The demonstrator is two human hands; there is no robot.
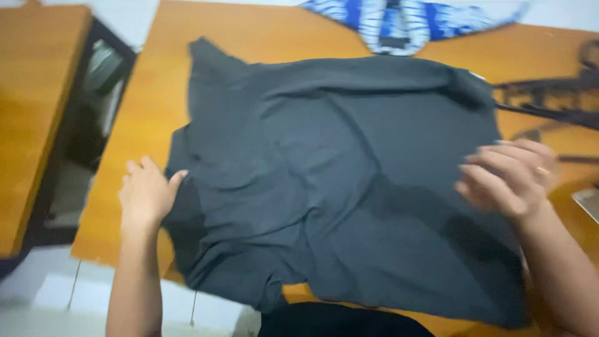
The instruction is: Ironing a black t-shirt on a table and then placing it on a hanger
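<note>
Dark grey shirt (337,181) on wooden table (156,125); left hand (145,195) flat, right hand (508,178) fingers curled at its edge.

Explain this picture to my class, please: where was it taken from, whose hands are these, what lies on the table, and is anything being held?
There is one picture, taken by a camera worn on a person's head, looking down at that person's own two bare hands. No machine is involved. A dark grey shirt lies spread, somewhat rumpled, over an orange-brown wooden table. The left hand rests at the shirt's left edge, thumb touching the cloth. The right hand is at the shirt's right edge with fingers curled; the picture is blurred there, so I cannot tell whether it grips the cloth. At the far edge of the table lies a blue and white patterned cloth. To the right lie dark straps. A second wooden table stands on the left.
</note>
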